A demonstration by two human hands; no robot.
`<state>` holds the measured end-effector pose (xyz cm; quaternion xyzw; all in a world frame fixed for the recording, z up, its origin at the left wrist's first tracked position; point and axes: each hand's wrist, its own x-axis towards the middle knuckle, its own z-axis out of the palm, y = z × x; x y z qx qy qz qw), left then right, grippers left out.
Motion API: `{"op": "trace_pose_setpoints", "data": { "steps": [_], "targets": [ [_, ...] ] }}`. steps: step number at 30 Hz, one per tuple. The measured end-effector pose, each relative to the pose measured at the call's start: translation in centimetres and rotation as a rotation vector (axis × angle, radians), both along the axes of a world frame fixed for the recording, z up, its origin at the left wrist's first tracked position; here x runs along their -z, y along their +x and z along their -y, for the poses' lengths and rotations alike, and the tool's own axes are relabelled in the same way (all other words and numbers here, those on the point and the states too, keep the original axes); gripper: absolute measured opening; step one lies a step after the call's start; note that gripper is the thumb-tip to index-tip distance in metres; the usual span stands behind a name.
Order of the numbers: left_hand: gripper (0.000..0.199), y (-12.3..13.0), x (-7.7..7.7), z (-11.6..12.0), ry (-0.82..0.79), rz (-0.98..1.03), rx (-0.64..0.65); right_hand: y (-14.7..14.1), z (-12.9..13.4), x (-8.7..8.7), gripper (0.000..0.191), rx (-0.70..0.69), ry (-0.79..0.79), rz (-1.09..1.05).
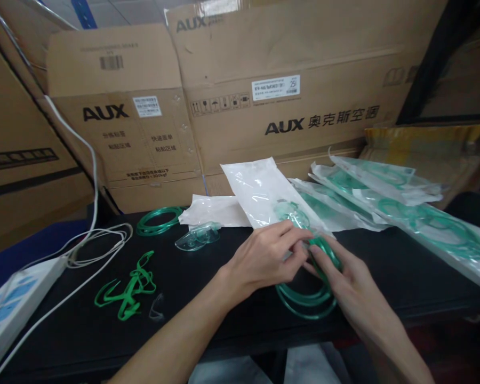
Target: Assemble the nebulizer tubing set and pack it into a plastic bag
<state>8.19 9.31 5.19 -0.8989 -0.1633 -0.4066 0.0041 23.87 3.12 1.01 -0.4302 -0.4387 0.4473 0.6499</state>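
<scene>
My right hand (340, 266) is closed around a coil of green clear tubing (306, 304), whose loops hang down over the table's front part. My left hand (270, 253) meets it from the left, its fingers bent and pinched together by the top of the coil; what they grip is hidden. Just beyond my fingers, a clear greenish mask (294, 212) lies at the lower end of a white plastic pouch (252, 186). Left of my hands are another clear mask (199, 236), a second tubing coil (160, 220) and a tangle of green elastic straps (131, 285).
Several sealed pouches with green tubing (432, 224) are piled at the right. A small clear piece (157, 308) lies near the straps. At the left are a white power strip (22, 298) and looped cable (100, 245). Cardboard boxes (232, 128) wall off the back of the black table (176, 341).
</scene>
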Motion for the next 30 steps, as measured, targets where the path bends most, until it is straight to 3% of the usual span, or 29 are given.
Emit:
{"op": "trace_pose_setpoints", "data": {
  "steps": [10,14,19,26,30],
  "targets": [
    [0.025,-0.6,0.5,-1.1,-0.009,0.071,-0.100,-0.2,0.2,-0.6,0.042,0.139,-0.022,-0.216],
    [0.028,-0.4,0.4,-0.6,-0.013,0.014,-0.012,-0.2,0.2,-0.4,0.040,0.199,0.005,-0.217],
    [0.030,0.2,0.5,0.1,0.020,-0.021,0.060,-0.1,0.1,-0.6,0.041,0.089,0.020,0.015],
    [0.020,0.4,0.9,-0.7,-0.187,0.140,-0.104,0.0,0.8,-1.1,0.044,-0.115,-0.066,-0.038],
    [0.015,0.3,1.0,-1.1,-0.232,0.156,-0.167,0.0,0.6,-1.2,0.041,-0.146,-0.057,0.072]
  ]
}}
